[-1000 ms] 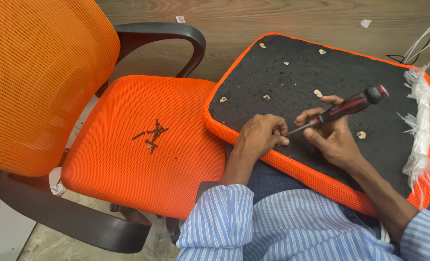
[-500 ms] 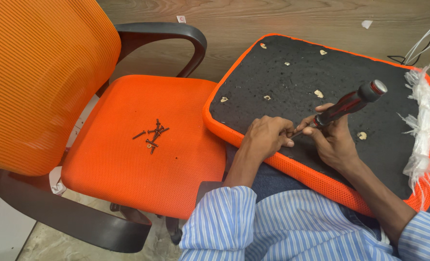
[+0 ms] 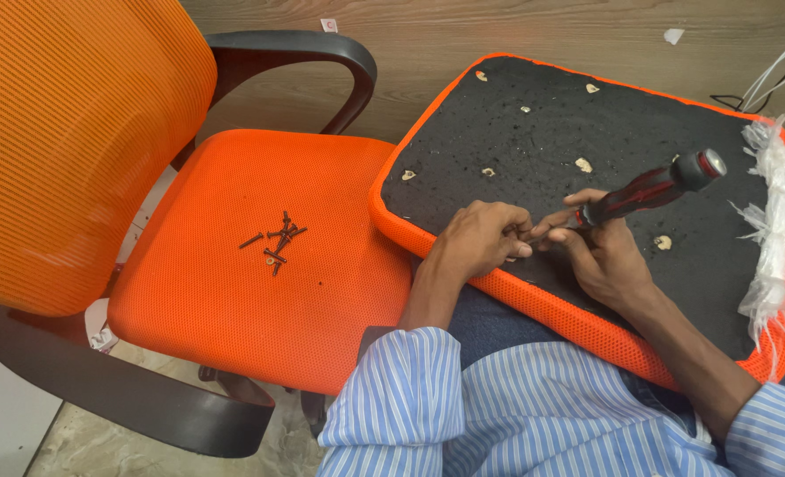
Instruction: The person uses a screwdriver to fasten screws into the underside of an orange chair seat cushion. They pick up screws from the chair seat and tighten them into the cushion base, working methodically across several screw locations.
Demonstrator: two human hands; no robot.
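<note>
Two hands at near edge of upturned seat cushion (image 3: 622,168), which lies black side up across lap, right of orange chair (image 3: 260,265). Right hand (image 3: 609,261) closed around red-black screwdriver (image 3: 649,190), handle tilted up to far right. Left hand (image 3: 481,238) curled, fingertips pinched at tip; screw itself hidden. Risk: tip slips from screw head, jabs left fingers. Cushion unsupported, may tilt off lap. Loose screws (image 3: 278,240) on chair seat may roll off if chair bumped.
</note>
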